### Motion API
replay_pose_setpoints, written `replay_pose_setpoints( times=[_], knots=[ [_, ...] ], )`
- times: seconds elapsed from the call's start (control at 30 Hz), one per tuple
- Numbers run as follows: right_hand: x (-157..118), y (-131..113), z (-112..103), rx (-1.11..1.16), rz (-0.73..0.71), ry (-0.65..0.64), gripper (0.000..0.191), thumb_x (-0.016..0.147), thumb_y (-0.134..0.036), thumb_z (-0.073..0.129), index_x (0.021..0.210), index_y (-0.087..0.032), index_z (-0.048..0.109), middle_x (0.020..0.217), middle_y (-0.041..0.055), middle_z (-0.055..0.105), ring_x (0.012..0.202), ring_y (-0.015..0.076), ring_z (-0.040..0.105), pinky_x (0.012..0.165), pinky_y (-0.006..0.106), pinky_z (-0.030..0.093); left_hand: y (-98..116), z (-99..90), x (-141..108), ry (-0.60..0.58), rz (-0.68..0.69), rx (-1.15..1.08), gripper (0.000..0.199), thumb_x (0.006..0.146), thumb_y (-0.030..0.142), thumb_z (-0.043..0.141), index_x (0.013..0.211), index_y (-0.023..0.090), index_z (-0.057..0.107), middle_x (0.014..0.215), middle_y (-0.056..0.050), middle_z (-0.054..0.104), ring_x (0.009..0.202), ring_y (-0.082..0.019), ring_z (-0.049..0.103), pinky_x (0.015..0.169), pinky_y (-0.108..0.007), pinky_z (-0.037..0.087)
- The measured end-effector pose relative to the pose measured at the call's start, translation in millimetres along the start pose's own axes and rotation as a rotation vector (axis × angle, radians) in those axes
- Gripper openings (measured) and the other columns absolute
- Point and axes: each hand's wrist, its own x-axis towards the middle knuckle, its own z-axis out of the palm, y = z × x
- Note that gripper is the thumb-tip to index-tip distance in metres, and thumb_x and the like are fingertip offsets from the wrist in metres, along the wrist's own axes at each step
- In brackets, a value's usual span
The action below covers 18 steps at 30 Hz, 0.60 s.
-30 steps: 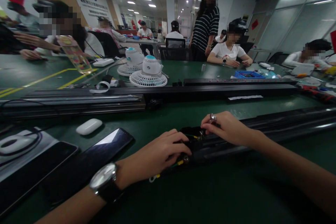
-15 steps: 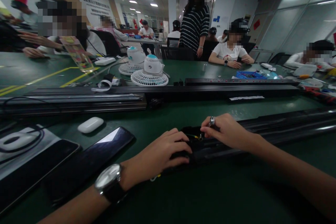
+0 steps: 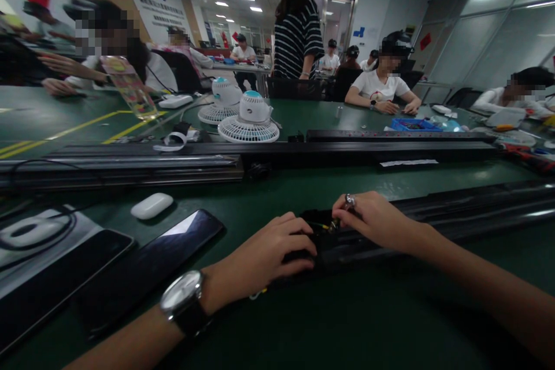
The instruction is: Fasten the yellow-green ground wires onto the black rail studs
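Lying left of the left grip (image 3: 277, 248) on the green counter (image 3: 264, 199) are a white case (image 3: 151, 206) and, nearer it, a dark phone (image 3: 182, 245). Half curled, that grip rests at the left end of the black bar (image 3: 468, 208), though I cannot tell whether it holds anything. Just right of it, the right grip (image 3: 373, 217) is closed in a narrow pinch on a small metal piece (image 3: 333, 225), the bar stretching away rightward.

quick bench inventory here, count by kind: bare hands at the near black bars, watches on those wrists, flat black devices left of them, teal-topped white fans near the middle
Left hand and right hand, bare, at the long black bars: 2
Round silver-faced wristwatch with black strap: 1
Flat black rectangular devices: 2
White fans with teal tops: 2
Total: 7
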Motion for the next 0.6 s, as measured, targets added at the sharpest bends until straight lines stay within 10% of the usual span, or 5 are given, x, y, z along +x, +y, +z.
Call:
replay_pose_setpoints(
  times=[0.6],
  knots=[
    [1.2, -6.8, -6.5, 0.097, -0.045, -0.172, 0.021, 0.103, -0.022, 0.053, 0.104, -0.024, 0.073, 0.095, 0.0017, 0.077, 0.085, 0.0176, 0.071, 0.077, 0.028, 0.049, 2.8, 0.5, -11.5, -0.006, -0.048, 0.025, 0.010, 0.090, 0.030, 0.075, 0.099, 0.027, 0.073, 0.119, -0.003, 0.063, 0.112, -0.021, 0.054, 0.097, -0.037, 0.046]
  ],
)
